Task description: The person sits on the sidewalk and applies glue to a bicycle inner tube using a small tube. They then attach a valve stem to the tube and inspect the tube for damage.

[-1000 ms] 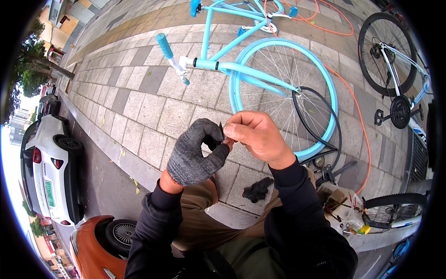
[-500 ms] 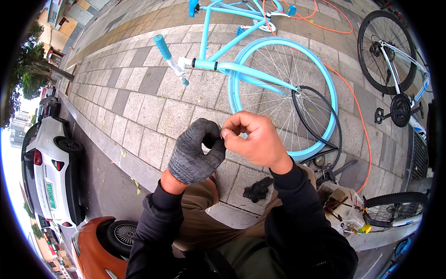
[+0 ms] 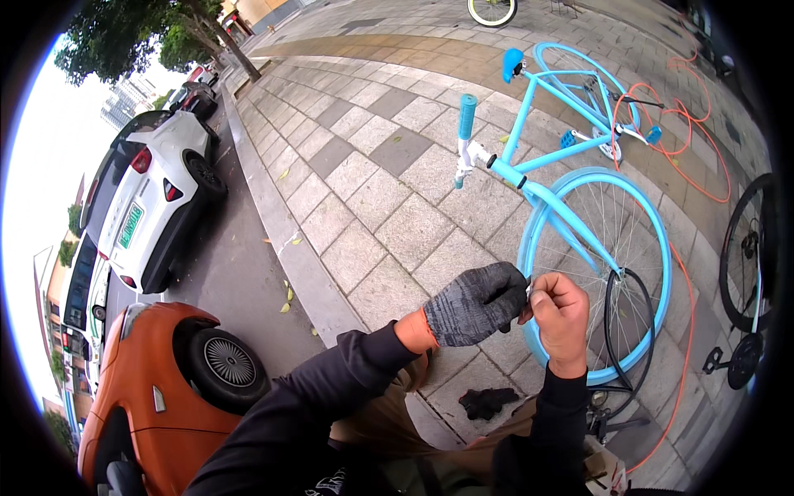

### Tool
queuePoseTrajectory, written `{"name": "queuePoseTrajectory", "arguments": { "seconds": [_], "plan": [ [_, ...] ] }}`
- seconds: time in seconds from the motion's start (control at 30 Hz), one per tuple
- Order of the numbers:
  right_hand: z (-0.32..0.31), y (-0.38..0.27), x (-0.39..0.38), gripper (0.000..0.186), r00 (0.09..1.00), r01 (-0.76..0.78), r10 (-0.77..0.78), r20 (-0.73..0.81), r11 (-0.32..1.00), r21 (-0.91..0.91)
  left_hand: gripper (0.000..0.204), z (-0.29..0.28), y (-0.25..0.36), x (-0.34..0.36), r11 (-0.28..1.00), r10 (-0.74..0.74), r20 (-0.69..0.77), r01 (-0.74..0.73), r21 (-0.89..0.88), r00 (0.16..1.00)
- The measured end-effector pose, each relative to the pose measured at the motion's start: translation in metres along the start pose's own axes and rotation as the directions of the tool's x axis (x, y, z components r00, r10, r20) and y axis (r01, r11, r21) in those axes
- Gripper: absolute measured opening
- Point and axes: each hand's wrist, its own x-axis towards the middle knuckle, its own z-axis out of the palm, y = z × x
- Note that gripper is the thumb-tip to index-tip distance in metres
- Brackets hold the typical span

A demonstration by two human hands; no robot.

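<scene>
I've got gloved left hand and bare right hand, fingers pinched closed on a tiny pale piece between them, right likely bare for feel, blue bike at 1 o'clock.

Gloved left hand beside bare right hand, blue bicycle on paving

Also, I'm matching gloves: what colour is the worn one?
Mottled grey glove; head view shows it.
</scene>
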Motion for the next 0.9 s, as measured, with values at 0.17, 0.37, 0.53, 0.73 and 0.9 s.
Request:
{"name": "queuePoseTrajectory", "arguments": {
  "seconds": [0.17, 0.37, 0.53, 0.73, 0.9],
  "plan": [
    [-0.006, 0.002, 0.001, 0.012, 0.997, -0.052, 0.04, 0.059, 0.975, 0.215, 0.021, 0.0, 0.004, -0.001, 0.98, -0.065, 0.045, 0.072, -0.183, 0.997],
    [-0.005, 0.006, 0.004, 0.016, 0.998, -0.053, 0.033, 0.061, 0.93, 0.363, 0.021, -0.01, -0.001, 0.002, 0.959, -0.047, 0.123, 0.08, -0.272, 0.991],
    [-0.012, 0.012, 0.004, 0.023, 0.996, -0.044, -0.001, 0.089, 0.861, 0.507, 0.019, -0.004, 0.006, 0.006, 0.943, -0.033, 0.103, 0.065, -0.327, 0.994],
    [-0.013, 0.009, 0.0, 0.024, 0.984, -0.162, 0.087, 0.158, 0.814, 0.558, 0.024, -0.001, 0.004, -0.002, 0.953, 0.004, 0.035, 0.007, -0.304, 0.999],
    [-0.019, 0.005, -0.002, 0.016, 0.982, -0.116, -0.016, 0.187, 0.733, 0.67, 0.031, -0.004, -0.003, 0.001, 0.927, -0.035, 0.05, 0.051, -0.371, 0.998]
  ]
}}
